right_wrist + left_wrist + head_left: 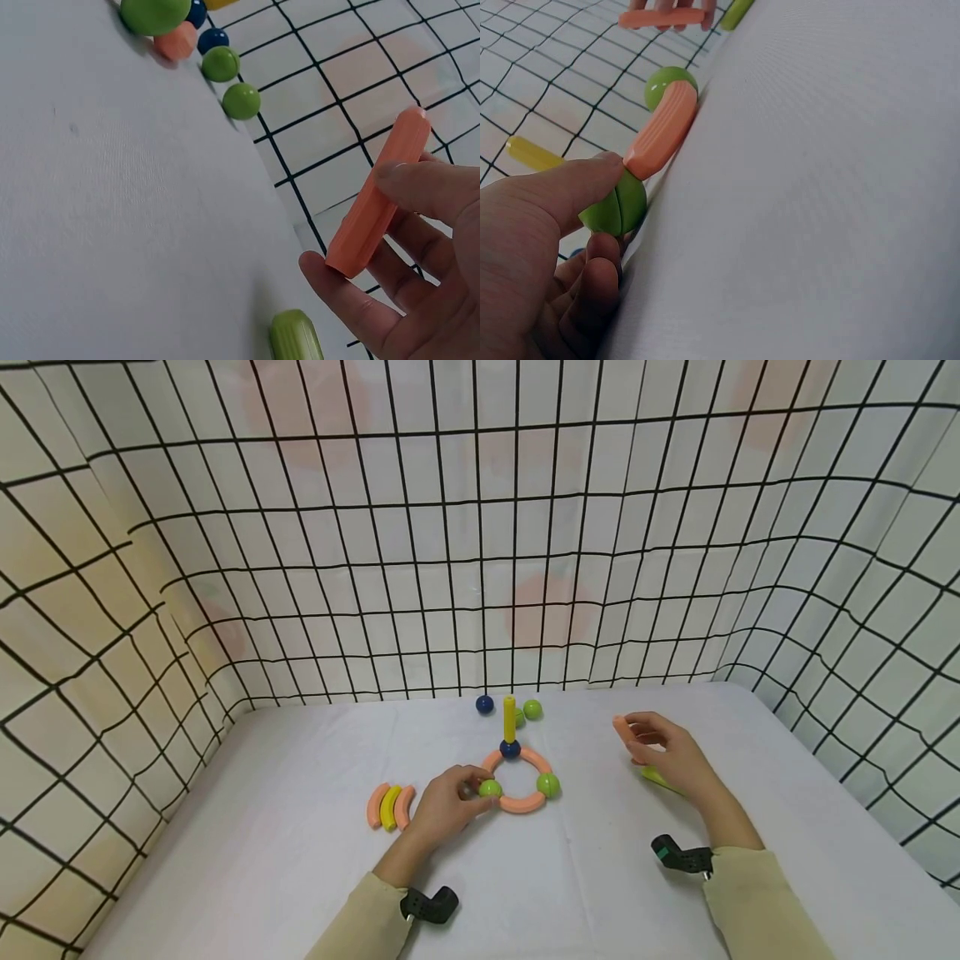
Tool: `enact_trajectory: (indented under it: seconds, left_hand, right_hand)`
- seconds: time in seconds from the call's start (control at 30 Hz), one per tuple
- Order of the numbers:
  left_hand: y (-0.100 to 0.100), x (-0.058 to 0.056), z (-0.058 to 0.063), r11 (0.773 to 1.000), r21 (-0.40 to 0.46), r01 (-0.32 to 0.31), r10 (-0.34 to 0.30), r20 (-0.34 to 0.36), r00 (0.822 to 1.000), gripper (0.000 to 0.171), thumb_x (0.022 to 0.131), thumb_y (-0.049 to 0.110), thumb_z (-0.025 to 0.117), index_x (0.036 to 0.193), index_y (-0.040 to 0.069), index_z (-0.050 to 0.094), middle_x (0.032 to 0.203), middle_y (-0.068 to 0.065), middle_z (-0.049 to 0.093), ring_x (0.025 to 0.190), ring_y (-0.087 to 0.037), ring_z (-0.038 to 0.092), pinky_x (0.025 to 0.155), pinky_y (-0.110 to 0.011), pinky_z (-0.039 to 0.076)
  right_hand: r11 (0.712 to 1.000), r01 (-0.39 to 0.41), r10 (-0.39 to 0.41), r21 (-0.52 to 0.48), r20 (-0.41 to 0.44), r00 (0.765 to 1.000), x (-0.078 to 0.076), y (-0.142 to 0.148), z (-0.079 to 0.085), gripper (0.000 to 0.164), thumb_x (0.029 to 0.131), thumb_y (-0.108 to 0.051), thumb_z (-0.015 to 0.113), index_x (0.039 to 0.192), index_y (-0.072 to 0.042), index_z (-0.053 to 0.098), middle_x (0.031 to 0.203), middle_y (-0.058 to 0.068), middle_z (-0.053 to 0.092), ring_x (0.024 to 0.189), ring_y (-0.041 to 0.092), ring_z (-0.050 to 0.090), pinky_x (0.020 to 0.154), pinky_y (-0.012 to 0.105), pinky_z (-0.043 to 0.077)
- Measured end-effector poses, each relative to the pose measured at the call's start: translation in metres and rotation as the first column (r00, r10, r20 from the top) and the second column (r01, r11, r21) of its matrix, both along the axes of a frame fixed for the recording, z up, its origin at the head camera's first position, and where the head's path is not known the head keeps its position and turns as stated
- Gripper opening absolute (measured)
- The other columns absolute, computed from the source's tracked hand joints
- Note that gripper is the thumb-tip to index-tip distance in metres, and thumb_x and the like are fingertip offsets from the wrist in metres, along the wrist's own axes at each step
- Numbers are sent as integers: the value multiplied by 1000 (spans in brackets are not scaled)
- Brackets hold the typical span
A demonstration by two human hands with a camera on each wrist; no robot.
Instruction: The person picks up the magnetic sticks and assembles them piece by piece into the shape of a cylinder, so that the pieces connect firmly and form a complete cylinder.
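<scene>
On the white table a ring of curved orange pieces (pixel 522 803) is joined by balls. A yellow rod (pixel 509 718) stands upright on the blue ball (pixel 510 749) at the ring's far side. My left hand (pixel 448 803) pinches the ring's left green ball (pixel 491 788) between thumb and fingers; the left wrist view shows a groove in this ball (pixel 621 206). Opposite sits another green ball (pixel 548 785). Off to the right, my right hand (pixel 673 756) holds a straight orange rod (pixel 379 199) above the table. Below that hand lies a light green rod (pixel 660 779), partly hidden.
Left of my left hand, two curved orange pieces (pixel 377 806) flank a curved yellow piece (pixel 389 808). Behind the ring lie a loose blue ball (pixel 484 704) and two green balls (pixel 532 709). White walls with black grid lines (pixel 480 535) enclose the table's back and sides.
</scene>
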State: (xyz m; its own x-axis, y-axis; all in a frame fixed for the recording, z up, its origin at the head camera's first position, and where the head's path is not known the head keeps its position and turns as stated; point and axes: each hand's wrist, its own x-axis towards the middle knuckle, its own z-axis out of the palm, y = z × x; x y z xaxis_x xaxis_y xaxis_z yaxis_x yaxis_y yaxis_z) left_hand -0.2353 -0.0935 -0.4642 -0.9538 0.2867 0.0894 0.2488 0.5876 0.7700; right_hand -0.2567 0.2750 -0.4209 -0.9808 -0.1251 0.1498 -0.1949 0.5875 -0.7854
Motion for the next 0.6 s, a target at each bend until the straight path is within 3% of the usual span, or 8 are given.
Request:
enact_trajectory:
  seconds: [0.13,0.33,0.6]
  left_hand:
    - [0,0,0,1000,0,5,-5,-3,1000,29,88,34,77,115,26,69,99,6,63,85,-13,54,70,-23,46]
    - [-1,0,2,1000,8,7,-7,-4,1000,29,88,35,77,114,27,70,99,6,62,84,-13,54,69,-23,45]
    - [-1,1,2,1000,8,12,-12,-5,1000,29,88,34,77,114,26,69,98,5,62,84,-13,53,68,-23,46]
  right_hand:
    - [998,-36,36,-43,-4,999,-1,-6,0,43,99,-17,62,140,-10,51,135,19,57,117,25,56,83,22,58]
    - [997,-50,47,-57,-56,997,0,-16,3,42,98,-25,64,137,-13,54,131,13,60,105,1,57,83,19,53]
    - [995,-49,43,-85,-76,996,0,-28,3,41,97,-23,66,135,-12,57,128,13,63,103,4,59,83,19,52]
